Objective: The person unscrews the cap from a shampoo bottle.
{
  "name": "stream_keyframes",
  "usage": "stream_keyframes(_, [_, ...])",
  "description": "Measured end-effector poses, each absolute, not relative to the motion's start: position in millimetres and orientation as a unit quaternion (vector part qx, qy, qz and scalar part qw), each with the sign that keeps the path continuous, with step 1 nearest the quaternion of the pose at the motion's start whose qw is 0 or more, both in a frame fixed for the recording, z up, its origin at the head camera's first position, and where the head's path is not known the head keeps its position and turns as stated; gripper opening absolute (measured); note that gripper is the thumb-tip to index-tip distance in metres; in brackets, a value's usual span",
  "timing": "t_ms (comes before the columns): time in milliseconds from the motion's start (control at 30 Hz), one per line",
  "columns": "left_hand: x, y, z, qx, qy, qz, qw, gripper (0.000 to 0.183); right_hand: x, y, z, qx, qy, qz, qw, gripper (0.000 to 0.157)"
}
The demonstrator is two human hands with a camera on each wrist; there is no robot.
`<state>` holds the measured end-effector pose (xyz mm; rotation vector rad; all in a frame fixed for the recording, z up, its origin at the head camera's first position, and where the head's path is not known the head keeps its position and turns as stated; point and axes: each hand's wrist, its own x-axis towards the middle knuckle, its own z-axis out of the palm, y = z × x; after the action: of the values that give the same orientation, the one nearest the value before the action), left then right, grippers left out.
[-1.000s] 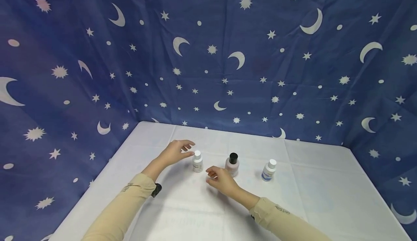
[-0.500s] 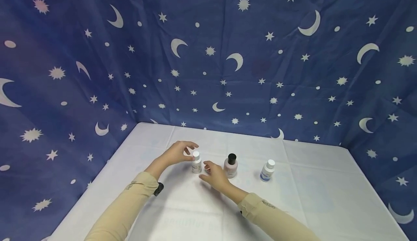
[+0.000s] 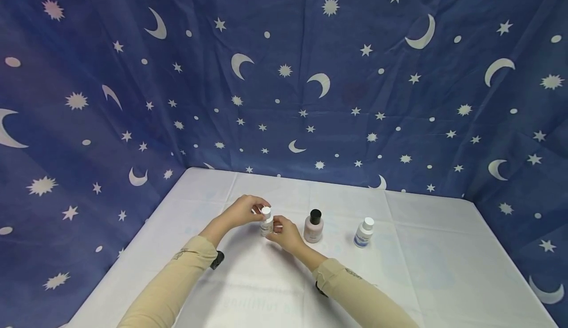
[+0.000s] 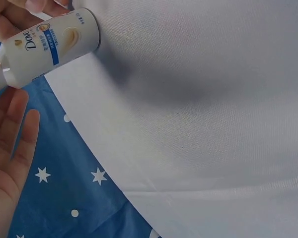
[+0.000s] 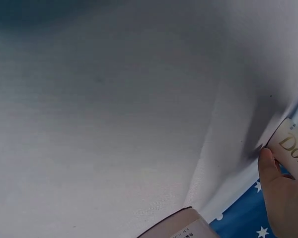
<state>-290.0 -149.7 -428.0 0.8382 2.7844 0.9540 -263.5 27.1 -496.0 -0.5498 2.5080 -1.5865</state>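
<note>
A small white Dove bottle [image 3: 266,227] stands upright on the white-covered table, between my two hands. My left hand [image 3: 241,211] holds its white cap [image 3: 266,210] between thumb and fingers. From the right, my right hand [image 3: 287,236] grips the lower body of the same bottle. In the left wrist view the Dove bottle [image 4: 49,44] shows its label, with the left hand [image 4: 10,153] at the cap end. The right wrist view has the Dove lettering on the bottle [image 5: 293,148] beside the right thumb [image 5: 268,171].
A pinkish bottle with a black cap [image 3: 313,228] stands just right of the right hand. Farther right is a white bottle with a blue label [image 3: 364,233]. A blue cloth with moons and stars [image 3: 284,96] hangs behind and beside the table [image 3: 443,269].
The right hand has moved left from near the pinkish bottle and taken hold of the Dove bottle's body. The left hand has closed in on the cap.
</note>
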Motion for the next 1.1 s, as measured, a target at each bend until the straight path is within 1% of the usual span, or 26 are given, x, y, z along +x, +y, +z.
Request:
stream_keyframes(267, [-289, -150, -429, 0.269, 0.907, 0.319, 0.049, 0.03, -273, 23, -497, -0.174, 0.814, -0.551, 0.059, 0.042])
stream_keyframes(500, [-289, -149, -430, 0.27, 0.906, 0.322, 0.046, 0.027, -273, 20, -497, -0.165, 0.817, -0.549, 0.058, 0.042])
stream_keyframes(800, [-283, -148, -429, 0.253, 0.909, 0.327, 0.054, 0.025, -268, 21, -500, -0.18, 0.818, -0.545, 0.049, 0.041])
stream_keyframes(933, [-279, -145, -427, 0.249, 0.908, 0.334, 0.049, 0.024, -265, 24, -497, -0.189, 0.833, -0.518, 0.034, 0.042])
stream_keyframes(1100, [-275, -139, -422, 0.255, 0.903, 0.346, 0.028, 0.022, -260, 29, -492, -0.204, 0.837, -0.507, 0.004, 0.043])
